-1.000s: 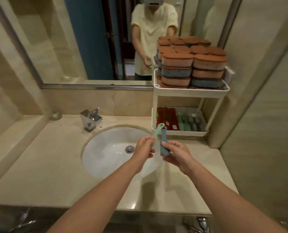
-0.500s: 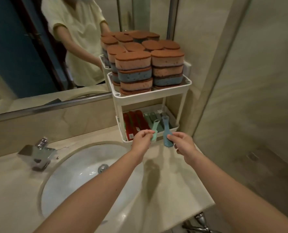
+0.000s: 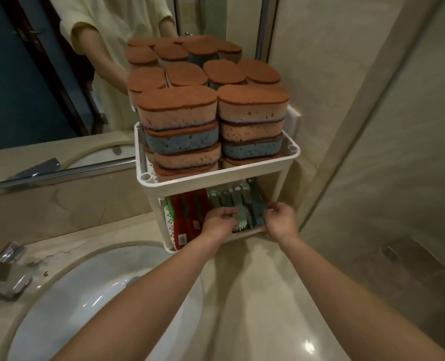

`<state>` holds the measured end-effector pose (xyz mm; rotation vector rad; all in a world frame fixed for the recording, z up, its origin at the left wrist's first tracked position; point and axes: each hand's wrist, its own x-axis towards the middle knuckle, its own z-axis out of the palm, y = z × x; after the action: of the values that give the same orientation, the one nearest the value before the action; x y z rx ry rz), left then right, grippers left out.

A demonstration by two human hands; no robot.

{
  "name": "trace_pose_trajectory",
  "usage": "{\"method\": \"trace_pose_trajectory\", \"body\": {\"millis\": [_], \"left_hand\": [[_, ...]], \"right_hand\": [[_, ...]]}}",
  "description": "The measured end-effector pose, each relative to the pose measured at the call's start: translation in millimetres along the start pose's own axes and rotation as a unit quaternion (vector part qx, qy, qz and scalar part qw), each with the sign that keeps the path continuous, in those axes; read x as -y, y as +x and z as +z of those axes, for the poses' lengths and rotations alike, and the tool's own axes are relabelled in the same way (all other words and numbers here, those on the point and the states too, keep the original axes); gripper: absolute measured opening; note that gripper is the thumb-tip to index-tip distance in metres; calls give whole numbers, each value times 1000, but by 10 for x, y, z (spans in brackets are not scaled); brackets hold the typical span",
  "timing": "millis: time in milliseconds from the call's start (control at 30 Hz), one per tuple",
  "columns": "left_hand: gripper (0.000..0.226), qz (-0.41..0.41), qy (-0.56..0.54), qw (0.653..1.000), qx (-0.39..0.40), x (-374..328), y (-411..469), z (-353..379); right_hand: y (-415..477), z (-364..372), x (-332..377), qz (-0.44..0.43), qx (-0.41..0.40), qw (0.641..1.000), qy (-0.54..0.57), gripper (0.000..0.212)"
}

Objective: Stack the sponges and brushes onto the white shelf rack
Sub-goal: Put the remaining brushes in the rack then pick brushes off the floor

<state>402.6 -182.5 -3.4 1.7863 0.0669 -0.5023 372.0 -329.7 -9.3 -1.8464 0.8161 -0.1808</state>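
Hands both at front edge of white shelf rack (image 3: 217, 179) lower tier: left hand (image 3: 219, 223) pinches green brush (image 3: 242, 218), right hand (image 3: 281, 222) grips blue brush (image 3: 259, 213).

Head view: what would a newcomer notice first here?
The stacked brown-topped sponges crowding the top tier of the white shelf rack dominate the middle. Below them, the left hand holds a mint-green brush and the right hand a blue brush at the lower tier, beside red brushes.
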Motion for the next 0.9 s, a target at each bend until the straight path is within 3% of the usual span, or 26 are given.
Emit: {"method": "trace_pose_trajectory", "body": {"millis": [133, 300, 467, 667, 900], "left_hand": [[26, -35, -3, 999, -24, 11, 345, 144], [27, -52, 39, 997, -29, 68, 598, 258], [29, -11, 116, 993, -15, 100, 648, 274], [29, 41, 253, 966, 13, 104, 648, 303], [38, 63, 340, 938, 19, 106, 630, 272]], "right_hand": [[120, 147, -152, 36, -7, 998, 47, 28], [144, 256, -227, -5, -49, 998, 29, 29], [95, 330, -268, 38, -88, 988, 121, 27], [105, 301, -322, 114, -79, 973, 186, 23], [76, 336, -297, 134, -94, 959, 230, 16]]}}
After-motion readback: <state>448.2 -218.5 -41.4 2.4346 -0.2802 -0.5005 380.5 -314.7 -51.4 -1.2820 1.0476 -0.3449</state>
